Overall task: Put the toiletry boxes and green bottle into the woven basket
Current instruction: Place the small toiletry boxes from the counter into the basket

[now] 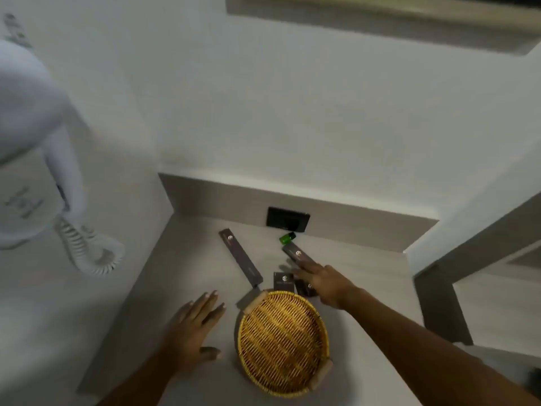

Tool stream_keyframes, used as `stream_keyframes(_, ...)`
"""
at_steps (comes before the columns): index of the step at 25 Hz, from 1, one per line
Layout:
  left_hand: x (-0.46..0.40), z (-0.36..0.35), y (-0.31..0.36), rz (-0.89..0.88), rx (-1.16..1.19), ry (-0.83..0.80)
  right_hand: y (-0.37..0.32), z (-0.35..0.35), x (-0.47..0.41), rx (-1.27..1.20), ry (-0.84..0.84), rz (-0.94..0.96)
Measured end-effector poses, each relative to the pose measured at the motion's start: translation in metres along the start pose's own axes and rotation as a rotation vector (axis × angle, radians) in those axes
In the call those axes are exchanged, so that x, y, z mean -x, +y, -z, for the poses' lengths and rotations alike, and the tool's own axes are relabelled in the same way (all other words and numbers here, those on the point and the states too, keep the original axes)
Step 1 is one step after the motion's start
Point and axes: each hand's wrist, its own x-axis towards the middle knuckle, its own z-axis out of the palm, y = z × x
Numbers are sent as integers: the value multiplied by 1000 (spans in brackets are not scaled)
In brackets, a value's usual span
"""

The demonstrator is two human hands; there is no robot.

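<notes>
A round woven basket (282,342) with nothing in it sits on the grey counter near its front. Behind it lie dark toiletry boxes: a long one (240,257) angled to the left, a small square one (283,281), another small one (304,287) partly under my right hand, and a medium one (297,254) further back. A small green bottle (287,237) lies by the back wall. My right hand (328,284) reaches over the boxes, fingertips touching the medium box. Flat on the counter left of the basket rests my left hand (194,323), fingers spread.
A black wall socket (288,219) sits on the backsplash behind the bottle. A white wall-mounted hair dryer (35,142) with a coiled cord (87,253) hangs at the left. A wall ledge rises at the right of the counter (366,276).
</notes>
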Motion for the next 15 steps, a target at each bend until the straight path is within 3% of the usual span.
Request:
stream_keyframes(6,-15,-25,17,-44,36,-42,-7,-17,-67,284,-227,185)
stream_keyframes(15,-26,-40,12,-60,138,-65,0,-30,-84,163,-230,136)
